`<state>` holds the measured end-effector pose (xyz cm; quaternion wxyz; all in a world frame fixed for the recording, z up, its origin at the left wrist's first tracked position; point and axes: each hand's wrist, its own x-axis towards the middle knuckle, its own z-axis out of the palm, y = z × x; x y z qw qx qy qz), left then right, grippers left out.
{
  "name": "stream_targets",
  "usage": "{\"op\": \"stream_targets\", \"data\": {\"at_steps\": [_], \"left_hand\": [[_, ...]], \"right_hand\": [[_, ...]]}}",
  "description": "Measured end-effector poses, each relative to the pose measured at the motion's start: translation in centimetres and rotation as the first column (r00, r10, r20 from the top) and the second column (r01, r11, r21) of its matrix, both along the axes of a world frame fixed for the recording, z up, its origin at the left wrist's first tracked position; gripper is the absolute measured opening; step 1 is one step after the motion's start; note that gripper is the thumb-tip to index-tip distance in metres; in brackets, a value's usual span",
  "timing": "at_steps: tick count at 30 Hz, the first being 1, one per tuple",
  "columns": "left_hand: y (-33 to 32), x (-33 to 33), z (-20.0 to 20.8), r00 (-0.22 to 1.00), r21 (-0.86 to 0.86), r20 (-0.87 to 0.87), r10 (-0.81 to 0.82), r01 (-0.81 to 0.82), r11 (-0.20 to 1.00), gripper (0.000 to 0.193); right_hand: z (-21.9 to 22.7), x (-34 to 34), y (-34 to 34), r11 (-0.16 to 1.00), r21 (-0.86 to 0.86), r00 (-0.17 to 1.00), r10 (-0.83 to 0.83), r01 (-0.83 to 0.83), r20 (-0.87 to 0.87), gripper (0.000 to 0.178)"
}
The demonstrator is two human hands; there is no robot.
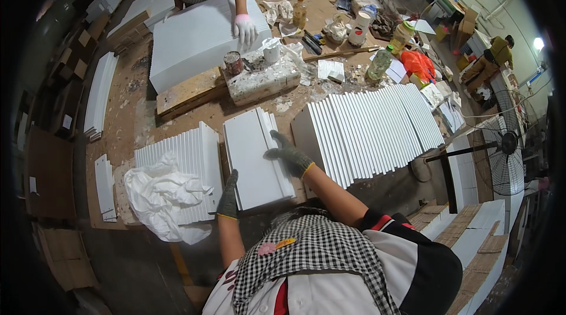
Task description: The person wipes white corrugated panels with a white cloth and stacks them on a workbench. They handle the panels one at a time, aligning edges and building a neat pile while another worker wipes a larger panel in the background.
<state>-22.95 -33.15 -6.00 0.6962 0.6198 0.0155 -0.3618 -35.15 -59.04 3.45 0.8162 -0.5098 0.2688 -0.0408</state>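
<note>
A small stack of white panels (250,162) lies in front of me, its upper pieces slightly offset on the right side. My left hand (227,198), in a dark grey glove, holds the left edge near the close corner, with some fingers hidden. From the right, my right hand (290,157), gloved alike, grips the opposite edge, its thumb over the top face. Left of this stack stands a row of white slats (194,138), partly covered by a crumpled white cloth (168,194). A longer row of upright white panels (365,135) stands to the right.
Across the table, a co-worker's gloved hand (244,29) rests on a tall pile of white boards (197,35). A paint-splattered block (262,82) carries two cans. Bottles, rags and an orange-red bag (417,66) clutter the far right; a fan (507,143) stands beyond the table's right edge.
</note>
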Motion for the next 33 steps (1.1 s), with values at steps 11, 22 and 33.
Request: {"op": "stream_targets", "data": {"at_steps": [11, 22, 33], "left_hand": [[-5.0, -3.4, 6.9, 0.984, -0.089, 0.144, -0.104, 0.118, 0.989, 0.054], [-10.9, -8.2, 10.9, 0.551, 0.792, 0.504, -0.665, 0.012, 0.610, 0.114], [-12.7, -11.0, 12.2, 0.433, 0.732, 0.459, -0.776, 0.310, 0.606, 0.078]], "right_hand": [[-5.0, 0.0, -0.4, 0.878, -0.459, 0.987, 0.085, -0.138, -0.135, 0.059], [0.1, -1.4, 0.8, 0.404, -0.718, 0.786, 0.002, -0.566, -0.618, 0.034], [6.1, -4.4, -1.7, -0.159, -0.906, 0.888, -0.321, -0.393, -0.329, 0.031]]}}
